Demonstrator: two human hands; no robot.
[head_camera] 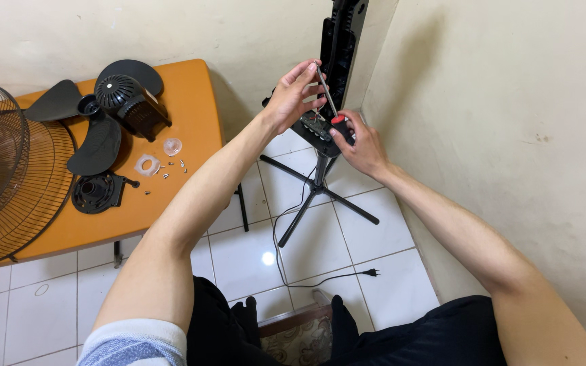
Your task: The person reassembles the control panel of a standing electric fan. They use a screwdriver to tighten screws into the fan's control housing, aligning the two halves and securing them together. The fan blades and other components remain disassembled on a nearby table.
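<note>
My right hand (363, 144) grips the red-and-black handle of a screwdriver (329, 102) whose metal shaft points up and left. My left hand (293, 95) pinches the shaft near its tip with thumb and fingers. Both hands work over the black control housing (313, 129) at the top of a black fan stand (317, 193) with crossed legs on the white tiled floor. Small wires show in the open housing under the hands.
An orange table (191, 102) at left carries a wire fan grille (8, 176), a black fan blade (100, 139), a black motor unit (130, 102), a black round cover (96, 193), clear plastic nuts and several screws. A black power cord with plug (370, 272) lies on the floor. A cream wall stands close at right.
</note>
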